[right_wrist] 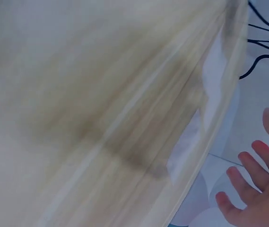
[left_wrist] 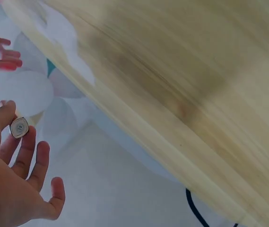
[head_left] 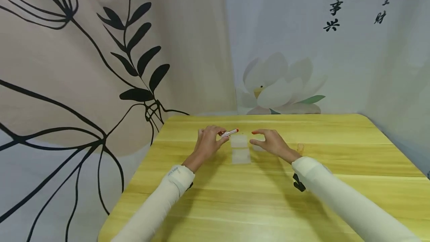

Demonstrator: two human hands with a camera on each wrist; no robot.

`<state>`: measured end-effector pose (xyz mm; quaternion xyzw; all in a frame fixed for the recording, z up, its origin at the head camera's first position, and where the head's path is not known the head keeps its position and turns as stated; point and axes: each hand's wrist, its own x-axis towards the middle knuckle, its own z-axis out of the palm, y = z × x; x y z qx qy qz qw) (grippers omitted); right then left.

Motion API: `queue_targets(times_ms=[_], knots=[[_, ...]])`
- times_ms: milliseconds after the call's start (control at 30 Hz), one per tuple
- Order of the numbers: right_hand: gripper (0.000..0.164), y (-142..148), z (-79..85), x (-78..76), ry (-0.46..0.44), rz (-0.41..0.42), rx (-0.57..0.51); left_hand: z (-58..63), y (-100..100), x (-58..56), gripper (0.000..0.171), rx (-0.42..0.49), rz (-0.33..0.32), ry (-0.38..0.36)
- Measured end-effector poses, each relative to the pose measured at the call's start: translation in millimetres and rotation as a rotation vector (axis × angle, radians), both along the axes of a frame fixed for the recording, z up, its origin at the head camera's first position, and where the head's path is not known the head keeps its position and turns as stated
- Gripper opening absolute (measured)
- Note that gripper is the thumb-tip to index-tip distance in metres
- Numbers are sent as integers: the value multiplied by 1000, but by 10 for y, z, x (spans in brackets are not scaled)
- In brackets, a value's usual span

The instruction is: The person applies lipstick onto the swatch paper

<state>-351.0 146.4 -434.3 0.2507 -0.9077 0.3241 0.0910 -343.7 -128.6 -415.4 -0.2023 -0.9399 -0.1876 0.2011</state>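
In the head view my left hand (head_left: 209,141) pinches a lipstick (head_left: 230,133) between thumb and fingers, its red tip pointing right. The left wrist view shows the squarish base of the lipstick (left_wrist: 19,127) at the fingertips. Apart from it, my right hand (head_left: 273,144) hovers with fingers spread and loosely bent, holding nothing. Red colour marks fingertips of that hand. Thin white sheets, an upper one (head_left: 239,141) and a lower one (head_left: 241,156), lie on the table between the hands. Another pale sheet (head_left: 258,146) is partly hidden under the right hand.
A small orange-brown translucent item (head_left: 300,148) lies beside the right wrist; its kind is unclear. The yellow wood-grain table (head_left: 235,204) ends at a curtain (head_left: 201,47) printed with plants and writing. Black wrist gear (head_left: 298,183) hangs below the right sleeve.
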Motion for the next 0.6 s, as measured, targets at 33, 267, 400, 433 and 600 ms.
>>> queue_targets(times_ms=[33,267,400,433,600], knots=[[46,-9,-15,-42,-8,3,15,-3,-15,-37,29,-12,4,-4],[47,-104,-181,-376,-45,11,81,-59,-36,-246,25,-49,-11,-25],[51,-183,-268,-507,-113,-10,157,-129,-19,-337,27,-69,-17,-64],[51,-198,-283,-532,-125,-15,172,-150,-13,-360,27,-74,-20,-70],[53,-230,-336,-629,-145,-14,233,-238,29,-478,28,-93,-25,-85]])
